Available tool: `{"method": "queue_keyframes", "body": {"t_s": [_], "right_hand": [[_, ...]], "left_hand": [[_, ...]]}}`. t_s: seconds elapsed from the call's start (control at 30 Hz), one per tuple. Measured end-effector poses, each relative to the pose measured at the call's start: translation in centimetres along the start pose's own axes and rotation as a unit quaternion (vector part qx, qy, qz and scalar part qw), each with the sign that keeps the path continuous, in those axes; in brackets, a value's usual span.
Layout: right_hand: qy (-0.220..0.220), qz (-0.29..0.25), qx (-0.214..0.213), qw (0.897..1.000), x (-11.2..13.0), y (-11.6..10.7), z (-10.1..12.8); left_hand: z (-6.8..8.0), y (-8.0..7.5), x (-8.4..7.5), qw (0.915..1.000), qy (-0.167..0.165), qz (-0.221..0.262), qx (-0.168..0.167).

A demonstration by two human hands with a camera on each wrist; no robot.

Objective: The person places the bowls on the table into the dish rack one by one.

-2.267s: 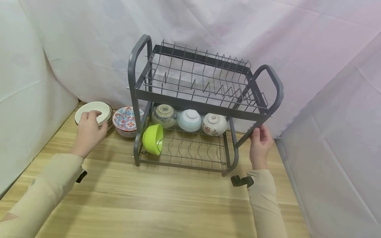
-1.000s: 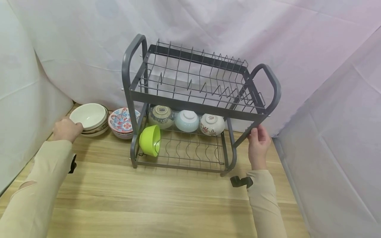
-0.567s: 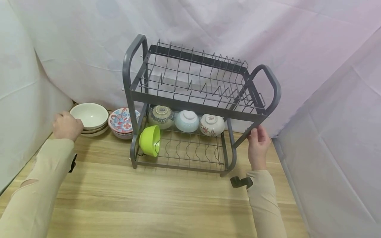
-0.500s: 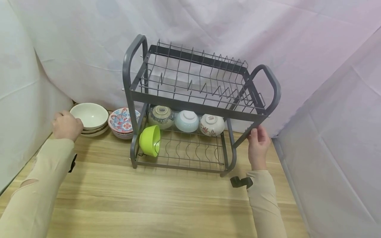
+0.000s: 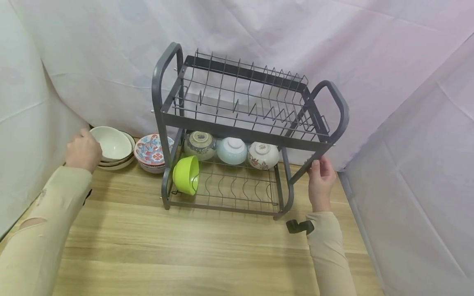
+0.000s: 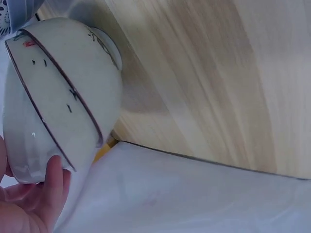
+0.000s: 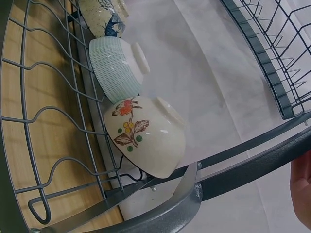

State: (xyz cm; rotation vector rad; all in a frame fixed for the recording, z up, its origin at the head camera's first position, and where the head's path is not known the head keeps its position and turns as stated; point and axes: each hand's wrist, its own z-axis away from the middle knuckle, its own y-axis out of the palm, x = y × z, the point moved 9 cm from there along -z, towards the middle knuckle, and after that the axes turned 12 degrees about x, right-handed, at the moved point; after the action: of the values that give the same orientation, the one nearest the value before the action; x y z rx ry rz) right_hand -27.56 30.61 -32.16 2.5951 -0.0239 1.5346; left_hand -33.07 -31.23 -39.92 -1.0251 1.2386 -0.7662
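Note:
My left hand pinches the left rim of a white bowl, the uppermost of a stack. That bowl tilts slightly in the stack, and the rim of a lower bowl shows at its right. In the left wrist view, fingertips press the white bowl's side, above cream bowls with brown rims. My right hand grips the right side bar of a two-tier grey dish rack; in the right wrist view only part of that hand is matched by an edge beside the bar.
Patterned bowls stand stacked between the white stack and the rack. On the lower tier sit a green bowl on its side and three upturned bowls: grey-green, pale blue and floral. White cloth surrounds the wooden table.
My left hand has moved from over the white bowls to their left rim. The top bowl now tilts and sits slightly left of the bowls below. The right hand stays on the rack.

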Motion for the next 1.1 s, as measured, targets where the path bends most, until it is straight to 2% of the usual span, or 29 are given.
{"method": "queue_keyframes", "body": {"t_s": [0.13,0.23,0.43,0.6,0.7,0.77,0.9,1.1], "right_hand": [[0.004,-0.002,-0.001,1.000,-0.1,0.1,0.0],[0.003,-0.001,0.000,1.000,-0.1,0.2,0.0],[-0.001,-0.003,0.003,1.000,-0.1,0.0,0.1],[0.007,0.007,0.003,1.000,-0.1,0.1,0.0],[0.007,0.006,0.006,1.000,-0.1,0.2,0.0],[0.002,0.002,0.008,1.000,0.0,0.2,0.0],[-0.010,-0.012,0.014,1.000,0.1,0.2,0.0],[-0.011,-0.024,0.012,1.000,0.1,0.1,0.0]], "left_hand": [[-0.3,0.3,-0.3,0.9993,0.004,-0.022,0.029],[-0.1,0.0,-0.7,0.9993,0.011,-0.034,0.015],[0.1,-1.1,-1.6,0.9972,0.047,-0.053,-0.025],[0.6,-2.4,-1.0,0.9994,0.018,-0.025,-0.015],[1.4,-3.1,-1.0,0.9999,0.010,-0.010,-0.006],[2.0,-3.6,-1.3,0.9998,0.017,-0.002,-0.008],[3.6,-4.5,-2.3,0.9985,0.045,0.020,-0.025],[6.4,-5.5,-3.1,0.9916,0.078,0.079,-0.067]]}}
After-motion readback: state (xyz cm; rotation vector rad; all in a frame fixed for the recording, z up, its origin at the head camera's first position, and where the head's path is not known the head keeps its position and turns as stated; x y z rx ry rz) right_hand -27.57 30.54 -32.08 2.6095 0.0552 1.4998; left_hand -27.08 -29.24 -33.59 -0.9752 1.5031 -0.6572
